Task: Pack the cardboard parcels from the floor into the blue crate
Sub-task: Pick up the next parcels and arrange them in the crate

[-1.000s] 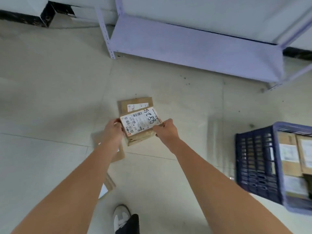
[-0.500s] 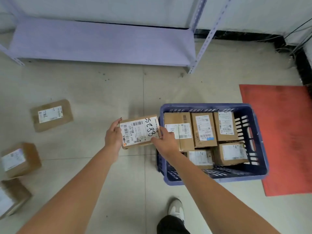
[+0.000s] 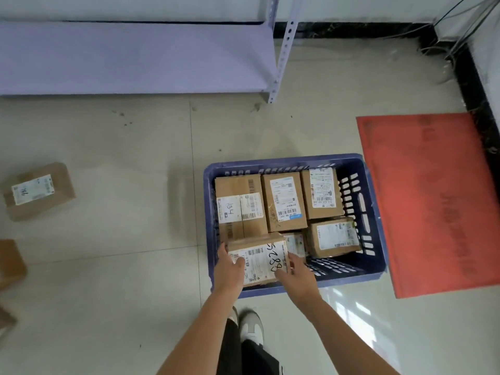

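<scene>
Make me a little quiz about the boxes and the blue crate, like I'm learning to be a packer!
1. True or false: both hands are on the parcel marked 5289.
2. Which part of the blue crate is that parcel going into? A) the near left corner B) the far right corner C) outside, on the red mat
3. Fill in: at least one labelled parcel lies on the floor to the ____ of the crate.

Key
1. True: the left hand and right hand grip its two sides.
2. A
3. left
</scene>
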`<state>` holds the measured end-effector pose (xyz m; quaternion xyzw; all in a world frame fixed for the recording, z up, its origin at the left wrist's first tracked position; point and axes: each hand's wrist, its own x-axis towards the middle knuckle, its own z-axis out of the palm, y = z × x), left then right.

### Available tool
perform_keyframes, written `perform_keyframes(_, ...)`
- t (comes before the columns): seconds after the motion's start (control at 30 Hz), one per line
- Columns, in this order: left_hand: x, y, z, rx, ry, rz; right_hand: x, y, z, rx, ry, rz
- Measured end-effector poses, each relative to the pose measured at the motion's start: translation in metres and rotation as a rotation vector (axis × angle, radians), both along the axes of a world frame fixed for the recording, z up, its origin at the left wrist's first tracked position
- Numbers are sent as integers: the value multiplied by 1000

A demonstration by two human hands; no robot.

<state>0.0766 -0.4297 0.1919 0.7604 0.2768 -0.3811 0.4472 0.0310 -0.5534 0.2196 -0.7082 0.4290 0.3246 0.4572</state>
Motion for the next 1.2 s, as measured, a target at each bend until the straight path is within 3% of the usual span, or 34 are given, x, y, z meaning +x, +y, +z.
perform_keyframes(0.33, -21, -3, -54, 74, 45, -72, -14, -4, -64, -28, 124, 188)
perform_keyframes(0.57, -23, 2, -96, 204, -9, -40, 7, 11, -111, -51, 228, 321)
perform_keyframes(0.7, -25, 0, -114, 288, -54, -148, 15, 17, -136, -89, 321, 396)
perform_keyframes(0.87, -29, -2, -122, 366, -74, -261, 15, 15, -156, -42, 306, 343)
perform_keyframes(1.2, -13, 2, -157, 257, -7, -217, 19, 22, -191, 10, 304, 254)
